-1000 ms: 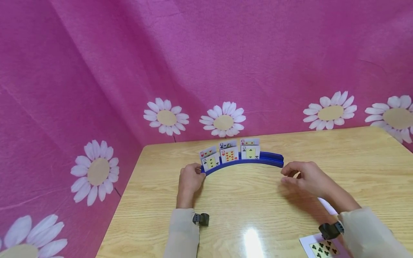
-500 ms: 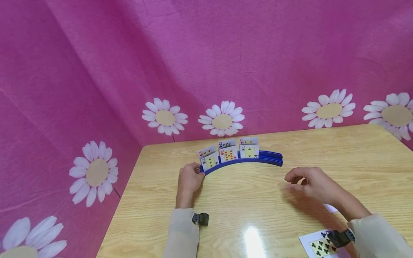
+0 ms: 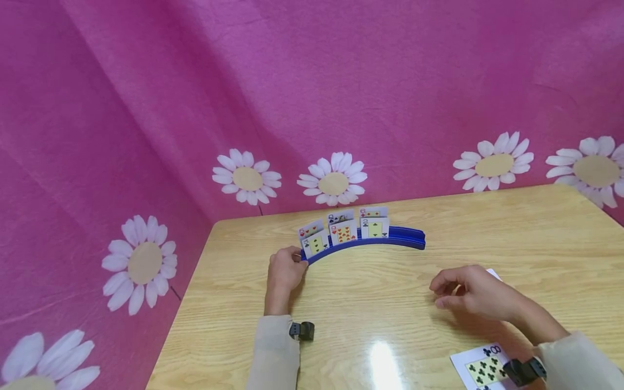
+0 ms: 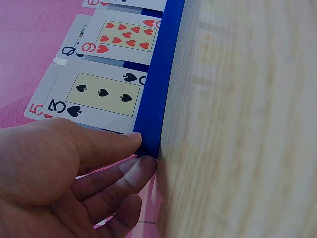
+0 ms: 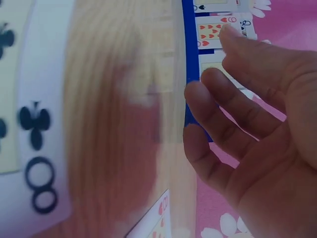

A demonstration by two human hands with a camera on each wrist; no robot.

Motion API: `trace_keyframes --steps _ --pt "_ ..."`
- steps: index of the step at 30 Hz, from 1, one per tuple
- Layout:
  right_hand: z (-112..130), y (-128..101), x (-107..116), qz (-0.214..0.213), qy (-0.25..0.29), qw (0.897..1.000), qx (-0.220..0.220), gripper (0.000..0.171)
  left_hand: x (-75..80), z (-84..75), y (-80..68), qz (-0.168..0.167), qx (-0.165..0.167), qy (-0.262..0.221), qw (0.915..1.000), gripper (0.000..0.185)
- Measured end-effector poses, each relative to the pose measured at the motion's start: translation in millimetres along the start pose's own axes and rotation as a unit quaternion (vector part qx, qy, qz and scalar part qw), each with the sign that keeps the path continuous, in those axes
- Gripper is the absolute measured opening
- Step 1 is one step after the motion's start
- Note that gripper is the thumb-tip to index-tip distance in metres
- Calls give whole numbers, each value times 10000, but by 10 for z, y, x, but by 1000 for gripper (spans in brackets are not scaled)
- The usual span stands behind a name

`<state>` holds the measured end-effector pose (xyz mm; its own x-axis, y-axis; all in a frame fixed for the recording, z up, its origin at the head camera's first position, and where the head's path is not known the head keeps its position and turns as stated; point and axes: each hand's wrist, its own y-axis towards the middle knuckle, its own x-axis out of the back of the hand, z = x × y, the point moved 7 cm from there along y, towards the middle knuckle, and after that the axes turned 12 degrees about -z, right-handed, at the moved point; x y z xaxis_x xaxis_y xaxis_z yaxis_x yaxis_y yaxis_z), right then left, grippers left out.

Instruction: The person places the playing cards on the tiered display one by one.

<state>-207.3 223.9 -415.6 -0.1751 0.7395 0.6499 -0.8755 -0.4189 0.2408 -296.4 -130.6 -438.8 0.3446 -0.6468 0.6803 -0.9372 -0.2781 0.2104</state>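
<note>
A curved blue card holder [image 3: 407, 238] stands on the table, its right end bare. In its two rows are several playing cards. The front row shows a three of spades [image 4: 99, 94], a nine of hearts [image 4: 121, 37] and a black two [image 3: 375, 228]. Behind them are a red five [image 3: 310, 227], a black queen [image 3: 339, 215] and a red six [image 3: 373, 210]. My left hand [image 3: 285, 269] pinches the holder's left end, thumb on the front and fingertips at the lower edge. My right hand [image 3: 480, 292] hovers over the table with loosely bent fingers, holding nothing.
An eight of clubs [image 3: 475, 364] lies face up below my right wrist. Another card [image 3: 493, 274] peeks out behind the right hand; its red marks [image 5: 162, 218] show in the right wrist view. A pink flowered cloth [image 3: 390, 108] hangs behind the wooden table [image 3: 356, 303].
My right hand has drawn back from the holder's right end toward me, and a card now shows behind it. The left hand stays on the holder's left end.
</note>
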Motion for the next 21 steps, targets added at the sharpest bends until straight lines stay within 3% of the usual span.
trace_keyframes --steps 5,15,21 --pt "9 -76 -32 27 61 9994 347 16 8 2 -2 5 35 5 10000 26" --pt "35 -194 -94 -16 -20 9982 594 18 4 2 -12 62 98 46 9999 27" --pt "32 -252 -123 226 188 9980 553 20 1 -6 -13 67 110 54 9999 26"
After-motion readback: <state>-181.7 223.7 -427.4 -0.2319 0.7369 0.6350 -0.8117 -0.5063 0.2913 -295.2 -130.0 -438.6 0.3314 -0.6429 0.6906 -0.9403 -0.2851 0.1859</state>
